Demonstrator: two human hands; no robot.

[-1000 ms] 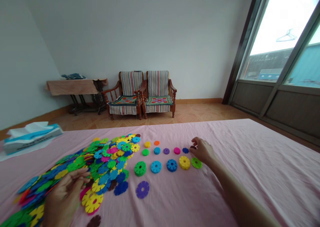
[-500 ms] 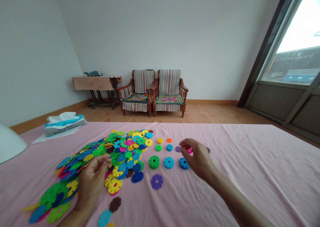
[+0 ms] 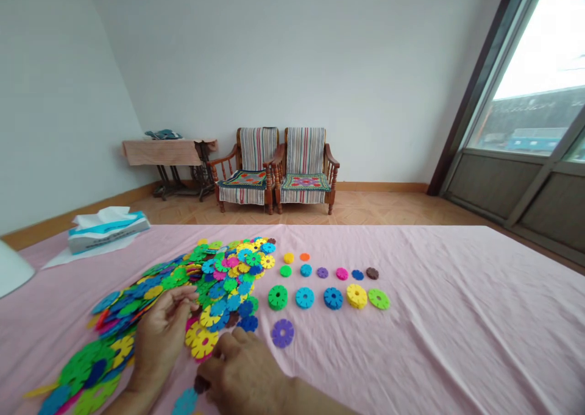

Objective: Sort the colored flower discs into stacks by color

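A heap of coloured plastic flower discs point(image 3: 183, 287) covers the left of the pink cloth point(image 3: 434, 317). My left hand point(image 3: 159, 336) rests on the heap's near edge, fingers curled around discs. My right hand point(image 3: 242, 372) is low in front, fingers pinched on a dark brown disc point(image 3: 200, 383) beside a yellow disc point(image 3: 203, 344). To the right lie two rows: small discs ending in a brown one point(image 3: 372, 273), and large discs from green point(image 3: 277, 297) to light green point(image 3: 379, 298). A purple disc point(image 3: 283, 333) lies alone below them.
A tissue box point(image 3: 107, 229) sits at the cloth's far left, and a white object point(image 3: 11, 269) shows at the left edge. Two striped wooden chairs point(image 3: 274, 171) and a side table point(image 3: 169, 156) stand by the far wall. A large window point(image 3: 534, 110) is on the right.
My right hand has drawn back from the small-disc row, leaving a brown disc at its right end, and come down to the near side onto a dark brown disc. The left hand stays on the heap.
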